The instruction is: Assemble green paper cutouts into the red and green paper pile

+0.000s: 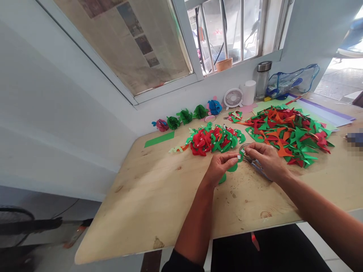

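Note:
My left hand [219, 168] pinches a curvy green paper cutout [233, 168] above the table. Small white squares show on the cutout by the fingertips. At its upper end the thumb and fingers of my right hand [265, 158] are closed on the paper, next to one white square. Partly hidden beneath my right hand, a pair of scissors [256, 165] lies on the table. Just beyond my hands sits a pile of red and green paper cutouts [211, 139], several with white squares on them.
A big heap of red, green and orange paper scraps [283, 130] covers the right side of the wooden table [159, 189]. Along the wall stand folded paper flowers [185, 116], a small white fan [233, 98], a white cylinder [249, 92], a glass bottle [262, 81] and a clear blue-edged bag [293, 81].

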`<state>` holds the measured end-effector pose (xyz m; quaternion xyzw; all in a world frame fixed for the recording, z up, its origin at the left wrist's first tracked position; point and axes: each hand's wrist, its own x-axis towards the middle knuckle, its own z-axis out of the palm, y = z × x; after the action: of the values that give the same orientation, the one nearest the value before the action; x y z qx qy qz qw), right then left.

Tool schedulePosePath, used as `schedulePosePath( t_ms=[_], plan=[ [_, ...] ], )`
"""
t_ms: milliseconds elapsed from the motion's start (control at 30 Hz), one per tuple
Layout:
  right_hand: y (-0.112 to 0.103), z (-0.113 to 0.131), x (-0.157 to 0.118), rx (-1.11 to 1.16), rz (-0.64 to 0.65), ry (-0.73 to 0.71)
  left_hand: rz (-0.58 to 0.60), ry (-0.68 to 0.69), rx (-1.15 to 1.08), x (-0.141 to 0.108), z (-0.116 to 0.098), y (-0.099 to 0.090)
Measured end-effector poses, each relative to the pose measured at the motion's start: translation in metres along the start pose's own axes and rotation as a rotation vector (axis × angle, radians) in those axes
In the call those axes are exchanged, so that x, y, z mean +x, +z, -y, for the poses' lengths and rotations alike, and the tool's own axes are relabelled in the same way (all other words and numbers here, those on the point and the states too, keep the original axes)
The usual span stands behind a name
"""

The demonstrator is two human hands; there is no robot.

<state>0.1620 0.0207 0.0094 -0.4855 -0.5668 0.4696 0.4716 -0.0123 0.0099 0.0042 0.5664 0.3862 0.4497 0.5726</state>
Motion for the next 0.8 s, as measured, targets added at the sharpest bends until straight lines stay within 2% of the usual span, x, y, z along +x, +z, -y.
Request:
schedulePosePath(
  t_ms=[367, 800],
  plan=[
    [-0.0012, -0.0011, 0.0013, -0.119, 0.039, 0.015, 0.026, 0.006, 0.048, -0.002, -0.0057, 0.0003],
    [0.0006, -0.0051, 0.0023, -0.111, 0.029, 0.018, 0.073, 0.039, 0.111, -0.0014, -0.0052, -0.0008]
  ],
)
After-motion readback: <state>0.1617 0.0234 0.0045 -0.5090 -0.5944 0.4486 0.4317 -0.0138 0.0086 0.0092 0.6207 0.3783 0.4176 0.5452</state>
